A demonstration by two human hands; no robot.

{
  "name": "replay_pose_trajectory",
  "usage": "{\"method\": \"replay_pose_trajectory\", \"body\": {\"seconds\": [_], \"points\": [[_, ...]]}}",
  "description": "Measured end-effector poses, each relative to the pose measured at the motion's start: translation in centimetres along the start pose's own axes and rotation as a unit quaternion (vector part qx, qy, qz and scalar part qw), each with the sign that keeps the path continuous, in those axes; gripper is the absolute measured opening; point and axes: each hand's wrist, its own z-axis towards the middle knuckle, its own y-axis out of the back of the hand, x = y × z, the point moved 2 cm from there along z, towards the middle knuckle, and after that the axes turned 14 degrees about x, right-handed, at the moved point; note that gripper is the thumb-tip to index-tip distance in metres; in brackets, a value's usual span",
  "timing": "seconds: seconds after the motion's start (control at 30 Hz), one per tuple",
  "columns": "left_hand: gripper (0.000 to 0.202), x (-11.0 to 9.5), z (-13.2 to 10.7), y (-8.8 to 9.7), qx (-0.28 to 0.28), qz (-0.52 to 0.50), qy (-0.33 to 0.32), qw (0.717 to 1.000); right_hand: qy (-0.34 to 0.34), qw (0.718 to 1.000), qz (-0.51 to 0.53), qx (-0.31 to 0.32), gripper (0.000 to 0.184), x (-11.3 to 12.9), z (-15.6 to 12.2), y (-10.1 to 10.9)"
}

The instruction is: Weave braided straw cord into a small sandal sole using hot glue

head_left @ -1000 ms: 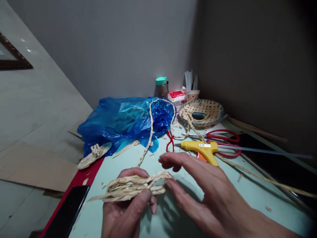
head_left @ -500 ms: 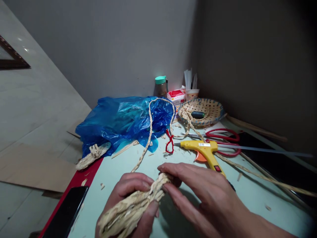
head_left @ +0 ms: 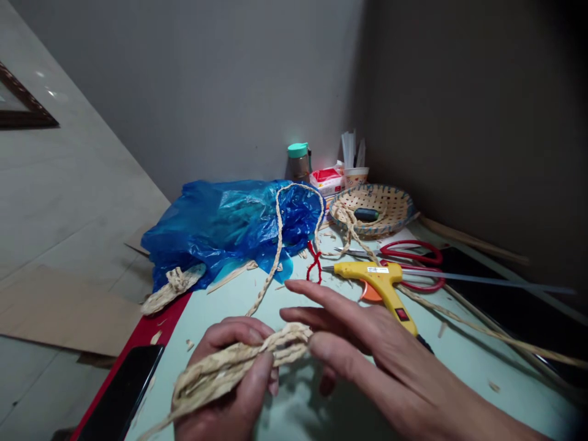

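A thick bundle of pale braided straw (head_left: 229, 367) lies across my left hand (head_left: 234, 383), whose fingers and thumb are wrapped round it. My right hand (head_left: 362, 355) pinches the bundle's right end between thumb and middle finger, with the index finger stretched out above. From the bundle a thin braided straw cord (head_left: 277, 239) runs up the pale green table (head_left: 459, 361), loops over a blue plastic bag (head_left: 225, 223) and comes back down toward a woven basket (head_left: 373, 208).
A yellow glue gun (head_left: 383, 278) and red-handled scissors (head_left: 413, 264) lie just beyond my right hand. A red yarn loop (head_left: 315, 263), a green-capped bottle (head_left: 299, 162) and a cup sit further back. A dark phone (head_left: 122, 395) lies at the table's left edge. Long straw strips trail right.
My left hand has tilted the bundle from steeply slanted to flatter. My right hand's index finger has lifted off and stretched out, while thumb and middle finger hold the end.
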Motion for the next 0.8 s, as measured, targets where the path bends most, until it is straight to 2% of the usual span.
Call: {"method": "replay_pose_trajectory", "body": {"seconds": [0.13,0.23,0.33,0.43,0.57,0.63,0.7,0.8], "points": [[0.025,-0.1,0.6,0.2,0.043,-0.1,0.08,0.991,-0.04,0.999,-0.022,-0.011,0.032,0.0,0.1,0.9],[0.025,0.1,0.7,0.3,0.063,-0.127,0.098,0.985,-0.031,0.999,-0.008,0.0,0.028,0.1,0.1,0.9],[0.022,0.4,0.7,0.4,0.078,-0.118,0.103,0.985,-0.019,0.999,0.022,0.045,0.023,0.2,0.3,0.2],[0.021,0.7,0.8,0.5,0.092,-0.087,0.1,0.987,-0.039,0.993,0.072,0.089,0.02,0.1,0.4,-0.9],[0.019,1.1,0.8,0.5,0.093,-0.04,0.091,0.991,-0.046,0.988,0.107,0.105,0.022,0.1,0.1,-1.9],[0.017,1.1,0.7,0.5,0.085,-0.014,0.09,0.992,-0.073,0.985,0.116,0.103,0.022,0.1,-0.2,-2.0],[0.017,1.0,0.7,0.5,0.077,-0.001,0.09,0.993,-0.112,0.976,0.138,0.13,0.025,-0.1,-0.5,-1.9],[0.021,0.7,0.7,0.5,0.072,-0.056,0.105,0.99,-0.124,0.961,0.176,0.172,0.032,-0.3,-0.7,-1.1]]}}
